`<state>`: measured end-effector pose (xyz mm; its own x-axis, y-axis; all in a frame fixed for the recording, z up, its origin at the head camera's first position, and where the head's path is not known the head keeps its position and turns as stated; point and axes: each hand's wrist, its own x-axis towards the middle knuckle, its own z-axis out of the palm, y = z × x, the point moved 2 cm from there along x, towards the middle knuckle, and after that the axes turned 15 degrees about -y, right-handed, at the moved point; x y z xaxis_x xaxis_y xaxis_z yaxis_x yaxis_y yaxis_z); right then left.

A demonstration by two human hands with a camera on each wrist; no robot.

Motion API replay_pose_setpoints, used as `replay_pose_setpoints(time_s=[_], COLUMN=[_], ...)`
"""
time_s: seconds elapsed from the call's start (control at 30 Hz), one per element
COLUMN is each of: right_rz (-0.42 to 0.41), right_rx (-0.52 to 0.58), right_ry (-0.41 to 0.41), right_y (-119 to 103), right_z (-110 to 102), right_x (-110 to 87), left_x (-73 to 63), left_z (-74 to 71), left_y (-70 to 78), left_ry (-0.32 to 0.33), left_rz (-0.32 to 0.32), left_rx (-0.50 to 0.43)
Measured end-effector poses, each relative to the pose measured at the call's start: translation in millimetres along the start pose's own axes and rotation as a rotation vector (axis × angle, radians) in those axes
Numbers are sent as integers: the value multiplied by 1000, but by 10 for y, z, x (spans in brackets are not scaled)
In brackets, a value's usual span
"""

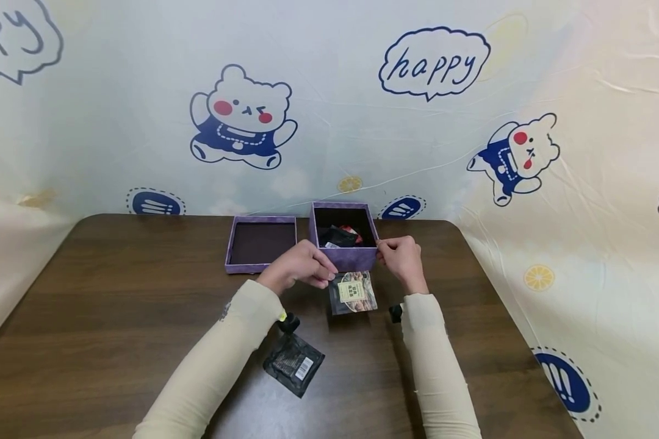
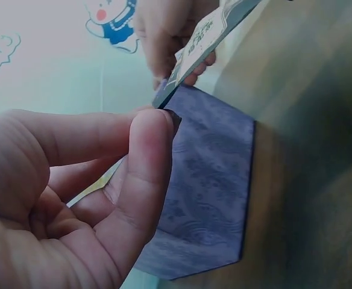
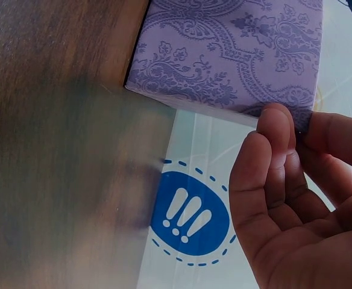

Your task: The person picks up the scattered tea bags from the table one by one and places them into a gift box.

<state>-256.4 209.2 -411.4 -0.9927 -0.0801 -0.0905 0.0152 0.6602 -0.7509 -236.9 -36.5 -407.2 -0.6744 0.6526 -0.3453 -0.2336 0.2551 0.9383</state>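
Observation:
My left hand (image 1: 307,265) pinches the upper left corner of a flat sachet (image 1: 352,292) with a dark and pictured face and a pale label. The sachet hangs in front of a purple patterned box (image 1: 346,261). In the left wrist view, thumb and finger hold the sachet (image 2: 203,45) by its edge. My right hand (image 1: 402,259) pinches the front right corner of the box at its rim; the right wrist view shows its fingertips against the patterned wall (image 3: 236,54). The box stands uncovered, with black packets (image 1: 337,236) and something red inside.
The purple lid (image 1: 263,244) lies inside-up to the left of the box. A black packet (image 1: 293,364) with a barcode lies nearer on the brown table (image 1: 115,317), beside the left forearm. A printed cloth (image 1: 329,122) hangs behind the table.

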Motion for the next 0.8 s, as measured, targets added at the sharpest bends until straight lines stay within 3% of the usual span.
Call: replay_pose_setpoints(time_s=[0.27, 0.63, 0.8], right_rz=[6, -3, -6], right_rx=[0, -34, -23], right_ry=[-4, 7, 16], right_y=[7, 18, 10], right_z=[8, 16, 8], right_x=[12, 17, 15], left_x=[-10, 19, 74], left_z=[-150, -430, -550], left_y=[133, 280, 352], left_ry=[60, 196, 284], left_rz=[19, 5, 42], left_rx=[-44, -177, -224])
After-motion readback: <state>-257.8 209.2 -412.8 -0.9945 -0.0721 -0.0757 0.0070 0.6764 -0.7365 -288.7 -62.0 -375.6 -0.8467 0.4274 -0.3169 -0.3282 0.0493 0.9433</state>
